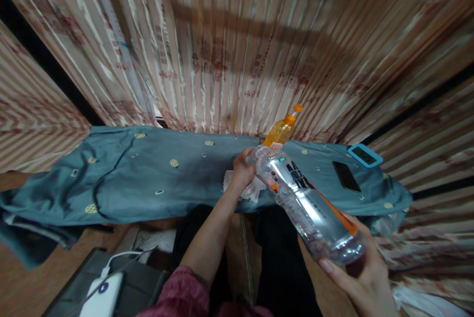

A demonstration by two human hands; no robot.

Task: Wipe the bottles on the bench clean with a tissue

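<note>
1. We hold a clear plastic bottle (307, 206) tilted in the air above our lap, in front of the near edge of the tabletop (155, 178). Its base points to us and its neck points away, toward the curtain (229, 45).
2. Our right hand (361, 277) is closed under the base of the bottle and carries it. Our left hand (242, 169) is closed around the neck end, where the cap should be; the cap itself is hidden by the fingers, so we cannot tell if it is on or off.
3. To do this step well, we judge that the right hand should keep the base firm while the left hand alone works at the neck. The thin wall can dent easily, so the grip should not squeeze.
4. White tissue (252, 189) lies on the tabletop just under the left hand.
5. An orange bottle (282, 130) stands just behind the neck, near the far edge. It is close enough to be knocked, so we judge that movements should stay small.
6. A black phone (346, 176) and a blue-framed device (365, 155) lie toward the right end of the tabletop, well apart from our hands.
7. A white power bank (103, 293) with a cable is low at the left, off the tabletop.
</note>
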